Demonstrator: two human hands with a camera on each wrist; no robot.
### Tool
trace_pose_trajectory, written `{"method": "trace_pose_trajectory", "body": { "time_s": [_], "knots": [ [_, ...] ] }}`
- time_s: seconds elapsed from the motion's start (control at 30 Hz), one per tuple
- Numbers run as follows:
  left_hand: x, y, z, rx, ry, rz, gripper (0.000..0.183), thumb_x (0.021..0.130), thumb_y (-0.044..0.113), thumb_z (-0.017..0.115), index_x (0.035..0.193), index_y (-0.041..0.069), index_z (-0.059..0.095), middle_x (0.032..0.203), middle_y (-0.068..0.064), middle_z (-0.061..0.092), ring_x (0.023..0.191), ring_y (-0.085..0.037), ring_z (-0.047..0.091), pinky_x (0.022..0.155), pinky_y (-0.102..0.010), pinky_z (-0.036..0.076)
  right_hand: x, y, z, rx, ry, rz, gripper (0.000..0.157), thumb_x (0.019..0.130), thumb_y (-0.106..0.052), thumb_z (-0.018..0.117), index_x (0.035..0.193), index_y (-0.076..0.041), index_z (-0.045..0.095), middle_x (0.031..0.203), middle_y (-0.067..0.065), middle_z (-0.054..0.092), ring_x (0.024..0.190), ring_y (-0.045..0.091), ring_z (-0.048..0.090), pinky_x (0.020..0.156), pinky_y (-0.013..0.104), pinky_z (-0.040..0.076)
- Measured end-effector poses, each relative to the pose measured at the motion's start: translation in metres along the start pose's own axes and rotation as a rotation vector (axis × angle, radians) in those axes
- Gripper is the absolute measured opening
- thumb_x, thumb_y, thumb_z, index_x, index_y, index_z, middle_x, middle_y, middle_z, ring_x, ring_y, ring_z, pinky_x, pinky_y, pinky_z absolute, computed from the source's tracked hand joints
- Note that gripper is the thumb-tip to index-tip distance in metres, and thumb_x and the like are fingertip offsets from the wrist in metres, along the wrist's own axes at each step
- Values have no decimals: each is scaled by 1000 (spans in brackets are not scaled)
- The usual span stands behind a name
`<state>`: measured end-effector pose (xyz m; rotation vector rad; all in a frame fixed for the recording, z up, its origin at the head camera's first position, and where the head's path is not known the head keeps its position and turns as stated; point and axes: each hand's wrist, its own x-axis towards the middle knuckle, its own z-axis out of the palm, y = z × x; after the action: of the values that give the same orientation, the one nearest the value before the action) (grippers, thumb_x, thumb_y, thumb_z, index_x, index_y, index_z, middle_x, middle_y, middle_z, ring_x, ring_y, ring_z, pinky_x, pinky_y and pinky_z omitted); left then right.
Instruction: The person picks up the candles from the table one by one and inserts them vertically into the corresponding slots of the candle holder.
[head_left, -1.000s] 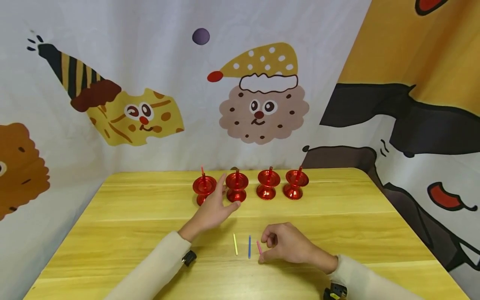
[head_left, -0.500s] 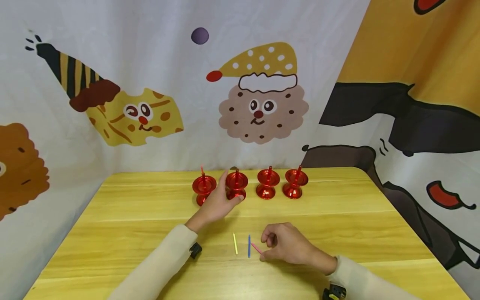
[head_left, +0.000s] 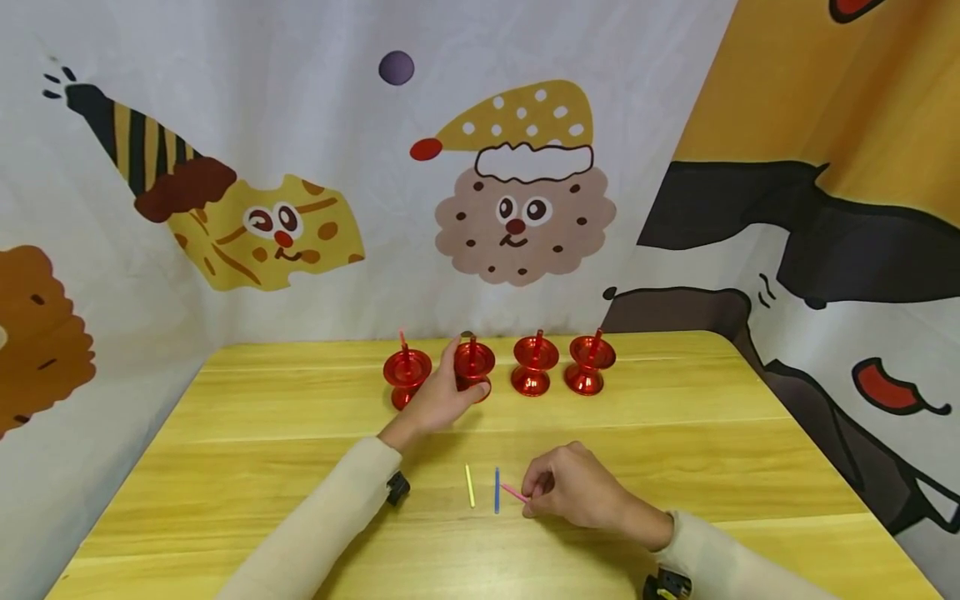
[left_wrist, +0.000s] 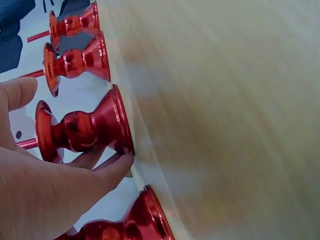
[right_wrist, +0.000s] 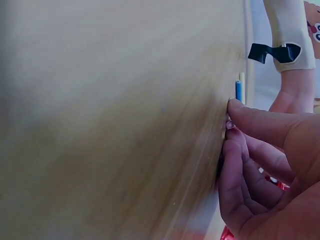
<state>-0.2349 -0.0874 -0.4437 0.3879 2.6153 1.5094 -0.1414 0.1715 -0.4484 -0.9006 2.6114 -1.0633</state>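
Four-like red metallic candle holders stand in a row at the table's back. My left hand reaches around the second red candle holder from the left. In the left wrist view, its fingers lie behind the holder, one fingertip at the base, while the thumb stands apart from it. The leftmost holder carries a thin red candle. My right hand pinches one end of a pink candle between thumb and finger, low over the table. Its other end points at a blue candle.
A yellow candle lies left of the blue one on the wooden table. Two more red holders, a third and a rightmost one, stand further right. A printed cloth hangs behind the table.
My left hand has moved forward and right, closer around the second holder. The pink candle has swung from nearly upright in view to slanting left, its far end now beside the blue candle.
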Motion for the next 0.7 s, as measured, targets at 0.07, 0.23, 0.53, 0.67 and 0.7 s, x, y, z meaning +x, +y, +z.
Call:
{"method": "trace_pose_trajectory", "body": {
  "time_s": [0.07,0.23,0.53,0.67,0.7],
  "knots": [
    [2,-1,0,11,-10,-18,98,107,32,72,177,8,7,163,-31,48,145,-47,55,119,-62,43,-1,-1,0,-6,1,3,23,81,-8,100,79,-19,80,72,-21,69,68,-4,63,64,22,55],
    [5,-3,0,28,-21,-46,96,109,36,70,177,10,7,164,-31,48,143,-48,56,118,-63,44,-1,-5,-1,-32,3,-1,23,82,-3,97,77,-19,81,72,-21,70,68,-5,64,64,22,56],
    [7,-3,-1,30,-21,-43,91,111,40,64,176,6,8,162,-32,49,142,-47,57,118,-63,44,1,-5,-2,-57,-10,-16,21,79,3,88,77,-17,80,69,-23,66,65,-6,61,62,21,55],
    [8,-4,-1,14,-23,-37,90,112,40,63,176,6,9,160,-32,51,141,-47,58,117,-62,45,1,-2,-1,-48,-1,-23,21,76,4,85,78,-17,80,69,-23,65,63,-6,60,60,21,54],
    [8,-5,0,12,-23,-36,90,112,40,64,176,6,9,160,-32,51,141,-47,58,117,-62,45,1,0,-1,-43,3,-26,21,76,4,85,79,-17,81,69,-23,65,63,-5,60,60,21,54]
  ]
}}
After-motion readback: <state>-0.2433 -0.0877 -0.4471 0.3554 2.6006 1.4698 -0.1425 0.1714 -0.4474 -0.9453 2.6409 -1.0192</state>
